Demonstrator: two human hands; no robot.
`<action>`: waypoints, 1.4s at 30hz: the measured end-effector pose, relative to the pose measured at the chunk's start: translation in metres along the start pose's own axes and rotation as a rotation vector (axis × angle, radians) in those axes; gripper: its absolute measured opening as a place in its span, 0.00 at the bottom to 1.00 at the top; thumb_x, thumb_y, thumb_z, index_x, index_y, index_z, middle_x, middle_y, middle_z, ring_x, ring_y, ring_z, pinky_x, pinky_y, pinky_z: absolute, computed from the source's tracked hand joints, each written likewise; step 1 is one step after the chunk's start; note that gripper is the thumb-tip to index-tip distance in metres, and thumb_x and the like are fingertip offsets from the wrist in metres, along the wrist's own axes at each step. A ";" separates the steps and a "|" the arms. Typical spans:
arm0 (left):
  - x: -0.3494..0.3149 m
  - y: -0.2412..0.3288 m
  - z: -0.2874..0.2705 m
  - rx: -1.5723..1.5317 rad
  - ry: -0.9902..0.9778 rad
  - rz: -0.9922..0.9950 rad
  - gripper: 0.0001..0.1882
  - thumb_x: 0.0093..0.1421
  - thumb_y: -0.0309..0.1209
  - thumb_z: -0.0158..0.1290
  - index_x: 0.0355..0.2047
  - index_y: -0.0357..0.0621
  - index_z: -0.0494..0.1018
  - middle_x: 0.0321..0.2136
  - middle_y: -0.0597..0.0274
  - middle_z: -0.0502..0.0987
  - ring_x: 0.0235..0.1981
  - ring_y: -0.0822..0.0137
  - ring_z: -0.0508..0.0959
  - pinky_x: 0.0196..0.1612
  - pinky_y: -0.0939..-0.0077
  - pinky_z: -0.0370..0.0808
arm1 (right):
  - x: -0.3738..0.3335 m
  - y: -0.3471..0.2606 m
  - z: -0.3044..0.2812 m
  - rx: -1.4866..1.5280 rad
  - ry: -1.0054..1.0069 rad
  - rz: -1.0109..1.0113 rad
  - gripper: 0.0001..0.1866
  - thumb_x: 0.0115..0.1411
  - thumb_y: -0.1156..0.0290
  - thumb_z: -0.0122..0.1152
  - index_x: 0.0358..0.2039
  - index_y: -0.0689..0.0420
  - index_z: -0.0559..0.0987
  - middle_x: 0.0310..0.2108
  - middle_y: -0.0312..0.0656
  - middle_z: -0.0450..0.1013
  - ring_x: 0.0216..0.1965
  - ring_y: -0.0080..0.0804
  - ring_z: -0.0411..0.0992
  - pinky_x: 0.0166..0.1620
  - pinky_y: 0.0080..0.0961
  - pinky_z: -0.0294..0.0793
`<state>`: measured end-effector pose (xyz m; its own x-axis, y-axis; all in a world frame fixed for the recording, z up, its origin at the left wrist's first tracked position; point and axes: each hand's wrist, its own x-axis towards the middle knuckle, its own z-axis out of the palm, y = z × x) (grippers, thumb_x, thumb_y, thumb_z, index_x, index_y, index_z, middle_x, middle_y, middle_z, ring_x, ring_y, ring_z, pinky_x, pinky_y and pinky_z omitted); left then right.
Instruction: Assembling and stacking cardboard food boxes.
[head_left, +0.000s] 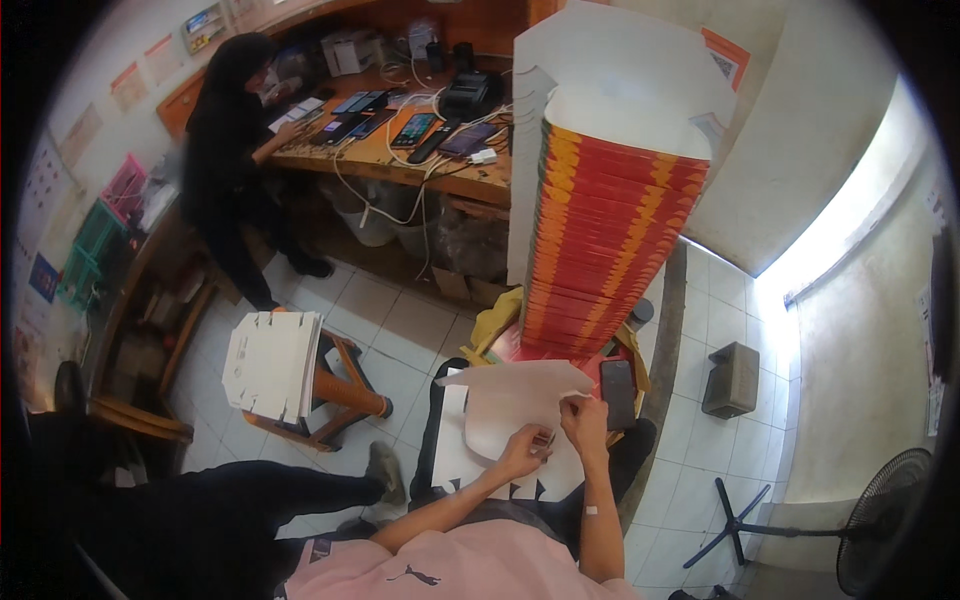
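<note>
A white cardboard piece point(535, 392), partly folded up with a curved wall, lies over my lap. My right hand point(583, 418) pinches its right corner. Just left of that, my left hand point(527, 451) has its fingers curled together at the cardboard's near side; what sits between them is too small to make out. Beneath lies another flat white sheet point(452, 445) with dark notches along its near edge. Beyond my hands rises a tall leaning stack of nested red-and-yellow cardboard boxes point(610, 240), white inside. A dark phone point(618, 395) rests right of my right hand.
Flat white cardboard blanks point(270, 365) are piled on a wooden stool point(345, 390) at left. A person in black point(225, 150) stands at a workbench point(440, 175) with phones and cables. At right are a small stool point(731, 380) and a standing fan point(885, 510).
</note>
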<state>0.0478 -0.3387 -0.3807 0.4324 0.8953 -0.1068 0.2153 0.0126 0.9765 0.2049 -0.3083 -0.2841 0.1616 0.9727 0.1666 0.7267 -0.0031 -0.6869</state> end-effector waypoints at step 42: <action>0.032 0.188 -0.094 -0.194 0.255 0.576 0.37 0.66 0.32 0.43 0.72 0.35 0.45 0.73 0.47 0.49 0.74 0.50 0.46 0.73 0.61 0.42 | 0.016 -0.017 -0.091 -0.176 0.436 0.018 0.19 0.66 0.68 0.57 0.55 0.64 0.74 0.44 0.65 0.74 0.46 0.66 0.70 0.45 0.54 0.67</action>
<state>0.0194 -0.2656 -0.1831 0.2052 0.8602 0.4669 -0.1607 -0.4410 0.8830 0.2557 -0.3140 -0.2055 0.4133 0.7840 0.4632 0.8172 -0.0949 -0.5685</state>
